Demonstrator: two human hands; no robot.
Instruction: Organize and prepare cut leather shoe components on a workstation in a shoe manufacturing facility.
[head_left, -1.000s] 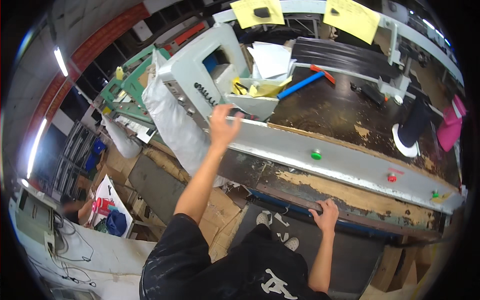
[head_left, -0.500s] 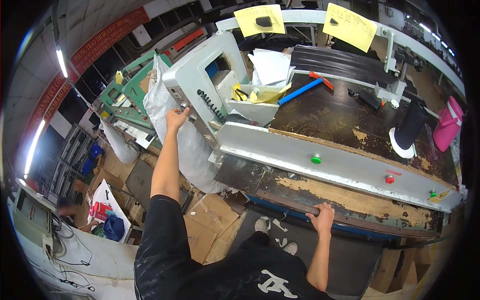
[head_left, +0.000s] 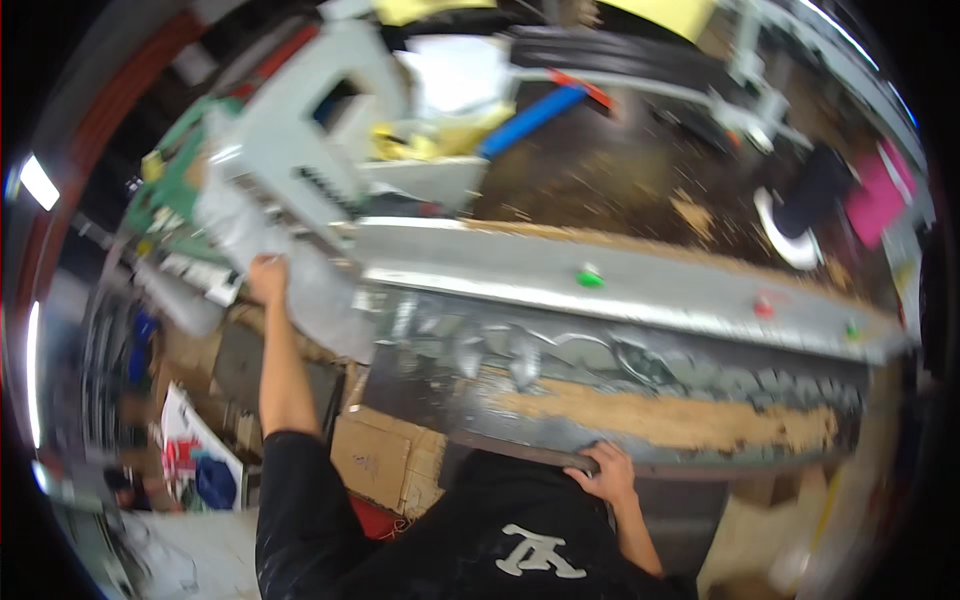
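Observation:
My right hand (head_left: 608, 472) has its fingers curled over the brown front bar (head_left: 520, 450) of a worn worktop (head_left: 660, 415), close to my body. Bare wood shows through the worktop's dark coating. Along its back part runs a row of shiny grey, curved patches (head_left: 570, 350); blur hides what they are. My left hand (head_left: 268, 278) hangs in front of a white sack (head_left: 325, 300), just below the pale machine housing (head_left: 300, 130) with its black coiled cord (head_left: 325, 190). Motion smears its fingers, and nothing shows in them.
A metal beam (head_left: 660, 265) with green and red buttons crosses behind the worktop. Beyond it, a dark table (head_left: 620, 170) bears a blue-handled hammer (head_left: 535, 118), a black roll (head_left: 812, 195) and a pink container (head_left: 880, 200). Flattened cardboard (head_left: 375, 455) lies at lower left.
My left hand has dropped from a knob on the machine's panel. More of the worktop shows before the beam, its front bar nearer my body, my right hand still on it. The view has shifted.

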